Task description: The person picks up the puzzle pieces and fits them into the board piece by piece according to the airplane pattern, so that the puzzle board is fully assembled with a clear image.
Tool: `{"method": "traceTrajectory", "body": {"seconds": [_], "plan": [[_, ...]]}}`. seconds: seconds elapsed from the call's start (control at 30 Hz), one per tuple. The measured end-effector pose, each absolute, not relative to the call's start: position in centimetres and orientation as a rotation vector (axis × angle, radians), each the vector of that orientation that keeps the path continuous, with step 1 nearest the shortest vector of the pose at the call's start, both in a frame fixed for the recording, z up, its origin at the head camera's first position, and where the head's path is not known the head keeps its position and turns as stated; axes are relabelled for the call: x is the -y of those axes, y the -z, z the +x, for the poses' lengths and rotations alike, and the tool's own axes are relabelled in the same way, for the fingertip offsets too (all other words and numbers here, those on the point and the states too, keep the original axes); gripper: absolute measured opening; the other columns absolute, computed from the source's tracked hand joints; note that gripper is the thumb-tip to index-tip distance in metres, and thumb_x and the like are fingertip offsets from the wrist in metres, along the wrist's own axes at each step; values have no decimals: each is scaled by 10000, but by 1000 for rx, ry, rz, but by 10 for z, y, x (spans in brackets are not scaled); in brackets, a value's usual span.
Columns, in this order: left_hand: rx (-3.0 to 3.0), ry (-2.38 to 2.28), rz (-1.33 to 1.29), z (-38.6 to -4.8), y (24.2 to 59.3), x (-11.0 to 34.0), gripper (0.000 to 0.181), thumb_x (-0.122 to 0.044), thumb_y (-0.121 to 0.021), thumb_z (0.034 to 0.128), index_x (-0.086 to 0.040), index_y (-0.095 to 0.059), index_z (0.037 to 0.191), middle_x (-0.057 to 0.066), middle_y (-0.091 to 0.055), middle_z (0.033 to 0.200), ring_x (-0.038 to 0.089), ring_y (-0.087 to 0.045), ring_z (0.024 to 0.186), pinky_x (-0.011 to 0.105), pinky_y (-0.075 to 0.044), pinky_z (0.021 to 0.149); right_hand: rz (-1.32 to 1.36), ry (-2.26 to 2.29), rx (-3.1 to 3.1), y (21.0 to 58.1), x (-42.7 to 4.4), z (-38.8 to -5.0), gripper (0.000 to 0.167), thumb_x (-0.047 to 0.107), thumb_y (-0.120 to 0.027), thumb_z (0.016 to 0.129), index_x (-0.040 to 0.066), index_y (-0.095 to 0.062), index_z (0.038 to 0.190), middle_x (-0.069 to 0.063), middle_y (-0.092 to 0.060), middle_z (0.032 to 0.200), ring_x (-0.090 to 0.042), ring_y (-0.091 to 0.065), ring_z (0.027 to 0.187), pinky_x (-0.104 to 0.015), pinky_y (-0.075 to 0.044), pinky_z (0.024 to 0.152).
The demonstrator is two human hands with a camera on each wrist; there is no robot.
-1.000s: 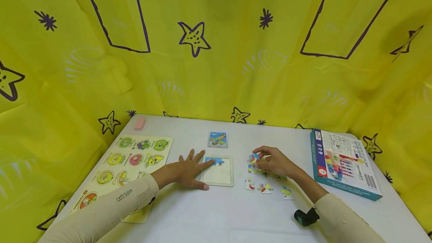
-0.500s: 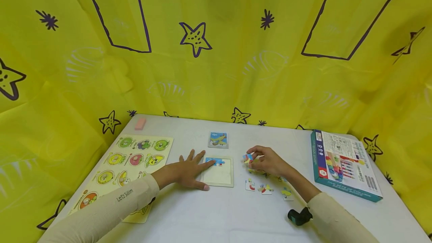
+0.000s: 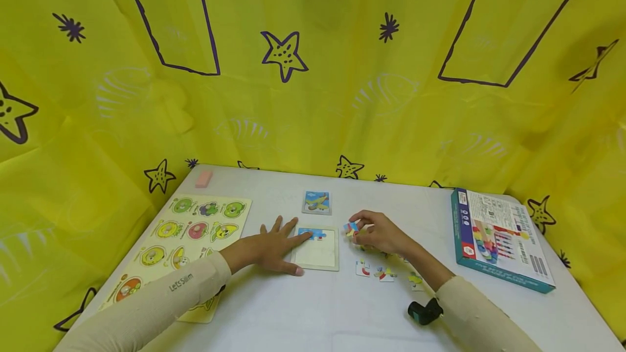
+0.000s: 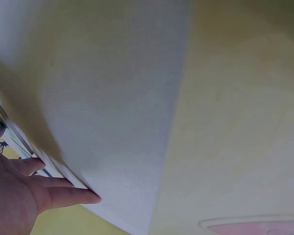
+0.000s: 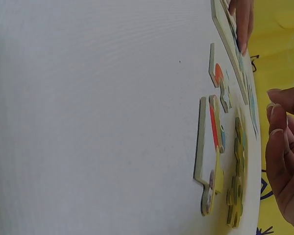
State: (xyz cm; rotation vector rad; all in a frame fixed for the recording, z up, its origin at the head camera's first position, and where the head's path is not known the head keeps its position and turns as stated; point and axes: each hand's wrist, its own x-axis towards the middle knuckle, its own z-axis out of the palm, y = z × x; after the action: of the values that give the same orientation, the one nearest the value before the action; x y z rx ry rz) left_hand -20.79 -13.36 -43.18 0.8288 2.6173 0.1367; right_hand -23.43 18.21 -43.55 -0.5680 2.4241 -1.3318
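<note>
My left hand (image 3: pixel 275 249) lies spread at the left edge of the shallow puzzle tray (image 3: pixel 317 264). Its index fingertip touches blue puzzle pieces (image 3: pixel 319 234) joined along the tray's top. Right of the tray, my right hand (image 3: pixel 381 232) pinches a blue, red and yellow puzzle piece (image 3: pixel 350 228) above the table. Loose puzzle pieces, among them one with a red curve (image 3: pixel 362 268) and a yellow one (image 3: pixel 415 280), lie below that hand, some partly hidden. In the right wrist view the right fingers (image 5: pixel 279 152) are bent together; the held piece cannot be made out there.
A small airplane picture puzzle (image 3: pixel 317 202) lies behind the tray. At the left is a fruit board (image 3: pixel 168 249), with a pink block (image 3: pixel 203 179) beyond it. A flat box (image 3: pixel 504 239) lies at the right. A yellow curtain (image 3: pixel 313 113) hangs behind the white table (image 3: pixel 313 314).
My right hand has moved left with the pinched puzzle piece, closer to the tray. The left hand has stayed in place.
</note>
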Motion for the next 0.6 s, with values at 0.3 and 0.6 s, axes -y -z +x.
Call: {"method": "traceTrajectory", "body": {"seconds": [0.3,0.6], "plan": [[-2618,-127,825,-209,432,134,910,-725,-586,869,-345,-212,1606,158,-102,1687,571,-76,1491,792,-212,1070,-564,1310,-2457,434,-169,-239,392,103,-773,874,17,-623,1226,-114,-617,1007,-178,-591,773,-246,-491,681],[-2614,-111,816,-211,435,134,919,-747,-571,861,-367,-191,1607,142,-88,1693,558,-67,1498,785,-212,1078,-532,1315,-2442,437,-156,-241,398,88,-777,860,1,-631,1220,-97,-629,966,-168,-578,804,-251,-481,651]]}}
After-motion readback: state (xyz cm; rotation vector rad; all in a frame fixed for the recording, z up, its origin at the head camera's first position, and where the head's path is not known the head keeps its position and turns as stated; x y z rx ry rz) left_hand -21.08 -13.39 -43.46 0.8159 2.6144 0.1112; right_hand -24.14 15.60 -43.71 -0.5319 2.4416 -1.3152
